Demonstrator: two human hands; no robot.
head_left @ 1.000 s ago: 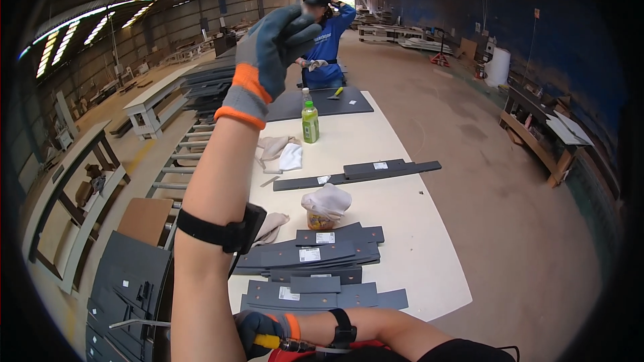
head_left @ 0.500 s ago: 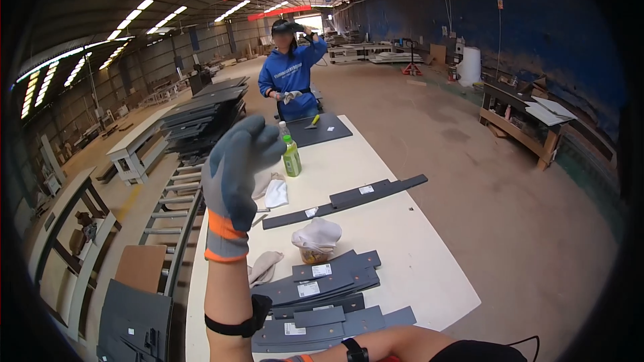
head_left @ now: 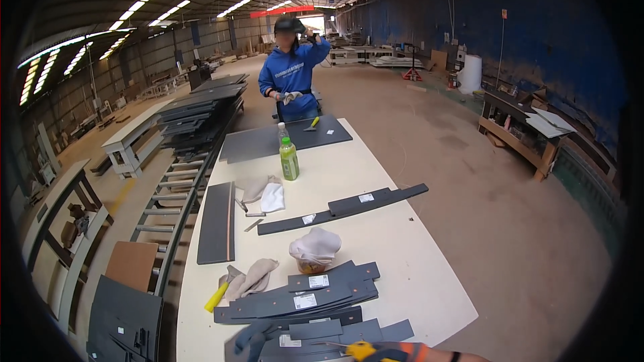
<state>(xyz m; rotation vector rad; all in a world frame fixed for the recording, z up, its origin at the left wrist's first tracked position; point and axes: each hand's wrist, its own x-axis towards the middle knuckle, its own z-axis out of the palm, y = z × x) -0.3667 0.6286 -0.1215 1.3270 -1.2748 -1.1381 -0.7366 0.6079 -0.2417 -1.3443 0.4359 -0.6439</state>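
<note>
At the lower edge my left hand (head_left: 252, 343), in a grey-blue work glove, is beside the nearest dark strips (head_left: 315, 330), its visible fingers apart and nothing seen in them. Partly cut off by the frame, my right hand (head_left: 397, 351) grips a yellow-handled tool (head_left: 361, 350). A thin metal tip on the tool points left over the strips; its exact kind is unclear. Farther in lies a second stack of dark strips (head_left: 335, 293) with white labels. Beyond that stack stands a small tub (head_left: 312, 269) with a pale cloth (head_left: 315, 245) over it.
The white table (head_left: 382, 255) also bears a yellow-handled scraper (head_left: 217, 296), rags (head_left: 253, 278), a dark panel (head_left: 216, 228), long strips (head_left: 342, 209) and a green bottle (head_left: 289, 159). Behind it stands a co-worker in blue (head_left: 290, 74). A roller conveyor (head_left: 168, 198) runs along the left.
My left hand has dropped from high in front of the view to the strips at the lower edge. The yellow-handled tool in my right hand has come into sight.
</note>
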